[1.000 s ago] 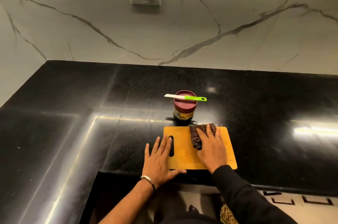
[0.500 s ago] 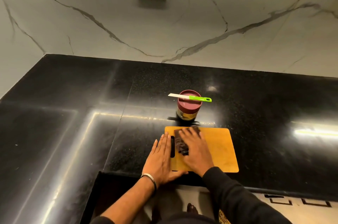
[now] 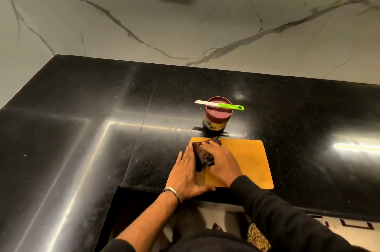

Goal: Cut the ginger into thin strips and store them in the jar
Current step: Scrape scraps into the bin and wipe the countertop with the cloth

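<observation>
Cloth (image 3: 203, 152) now farther left on board (image 3: 246, 161)

Black sleeve (image 3: 287, 214), silver bangle (image 3: 172, 191)

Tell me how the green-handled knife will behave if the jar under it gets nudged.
The knife lies across the jar's lid, both ends overhanging, so it would probably slide or tip off easily. It looks slim and light, so little would hold it. The jar is short and squat, so it would likely slide rather than topple.

Right hand (image 3: 221, 161) on dark cloth (image 3: 202, 152) atop cutting board (image 3: 250, 161), left hand (image 3: 185, 175) flat beside.
</observation>
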The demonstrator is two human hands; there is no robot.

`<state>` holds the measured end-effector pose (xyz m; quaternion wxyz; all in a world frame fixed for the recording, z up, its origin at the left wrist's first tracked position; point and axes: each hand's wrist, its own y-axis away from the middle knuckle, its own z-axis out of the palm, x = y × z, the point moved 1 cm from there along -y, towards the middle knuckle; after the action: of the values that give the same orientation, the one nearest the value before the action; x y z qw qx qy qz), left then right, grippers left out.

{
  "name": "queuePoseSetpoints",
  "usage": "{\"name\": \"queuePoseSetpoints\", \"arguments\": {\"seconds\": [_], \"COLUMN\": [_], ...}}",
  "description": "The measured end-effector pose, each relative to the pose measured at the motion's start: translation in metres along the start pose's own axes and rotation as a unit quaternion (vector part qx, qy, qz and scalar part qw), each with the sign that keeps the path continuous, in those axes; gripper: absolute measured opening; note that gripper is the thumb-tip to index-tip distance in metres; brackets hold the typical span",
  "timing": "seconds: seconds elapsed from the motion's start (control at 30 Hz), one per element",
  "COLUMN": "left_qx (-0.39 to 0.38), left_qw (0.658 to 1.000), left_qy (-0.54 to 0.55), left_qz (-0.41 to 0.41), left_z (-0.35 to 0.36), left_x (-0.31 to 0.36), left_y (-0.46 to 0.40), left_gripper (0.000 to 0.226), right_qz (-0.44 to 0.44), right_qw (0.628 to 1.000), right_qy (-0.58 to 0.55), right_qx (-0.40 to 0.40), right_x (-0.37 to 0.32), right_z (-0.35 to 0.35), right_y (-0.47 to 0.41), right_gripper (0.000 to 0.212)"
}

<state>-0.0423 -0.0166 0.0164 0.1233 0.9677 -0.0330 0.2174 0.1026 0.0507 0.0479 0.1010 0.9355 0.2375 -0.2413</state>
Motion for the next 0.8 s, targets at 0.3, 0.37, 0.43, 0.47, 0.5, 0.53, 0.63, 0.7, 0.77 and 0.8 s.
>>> {"name": "queuePoseSetpoints", "arguments": {"seconds": [0.3, 0.37, 0.43, 0.47, 0.5, 0.53, 0.63, 0.7, 0.77, 0.8], "left_qx": [0.009, 0.020, 0.042, 0.048, 0.054, 0.062, 0.073, 0.049, 0.028, 0.027], "left_qw": [0.984, 0.980, 0.979, 0.979, 0.980, 0.982, 0.987, 0.992, 0.995, 0.995], "left_qy": [0.176, 0.195, 0.199, 0.196, 0.188, 0.177, 0.129, 0.092, 0.050, 0.026], "left_qz": [0.025, 0.026, 0.026, 0.025, 0.027, 0.030, 0.056, 0.068, 0.083, 0.091], "left_z": [-0.020, -0.017, -0.016, -0.014, -0.012, -0.010, -0.004, -0.003, -0.003, -0.002], "left_x": [-0.022, -0.025, -0.027, -0.028, -0.029, -0.030, -0.033, -0.033, -0.033, -0.033], "left_y": [0.007, 0.007, 0.007, 0.008, 0.007, 0.006, 0.004, 0.003, 0.004, 0.004], "left_gripper": [0.147, 0.148, 0.148, 0.147, 0.146, 0.144, 0.134, 0.124, 0.114, 0.109], "right_qz": [0.005, -0.026, -0.060, -0.075, -0.087, -0.097, -0.121, -0.132, -0.136, -0.141], "right_qw": [0.999, 0.997, 0.995, 0.993, 0.991, 0.990, 0.984, 0.980, 0.981, 0.981], "right_qy": [0.044, 0.043, 0.032, 0.027, 0.022, 0.014, -0.017, -0.041, -0.048, -0.045], "right_qx": [-0.026, -0.054, -0.079, -0.089, -0.096, -0.103, -0.133, -0.140, -0.132, -0.128], "right_x": [-0.010, -0.010, -0.008, -0.005, -0.002, 0.001, 0.010, 0.019, 0.025, 0.028], "right_z": [-0.002, -0.002, -0.002, -0.001, -0.001, 0.000, 0.003, 0.007, 0.006, 0.005], "right_y": [-0.027, -0.024, -0.018, -0.014, -0.009, -0.005, 0.015, 0.028, 0.038, 0.043], "right_gripper": [0.075, 0.079, 0.081, 0.082, 0.082, 0.082, 0.076, 0.070, 0.067, 0.067]}}
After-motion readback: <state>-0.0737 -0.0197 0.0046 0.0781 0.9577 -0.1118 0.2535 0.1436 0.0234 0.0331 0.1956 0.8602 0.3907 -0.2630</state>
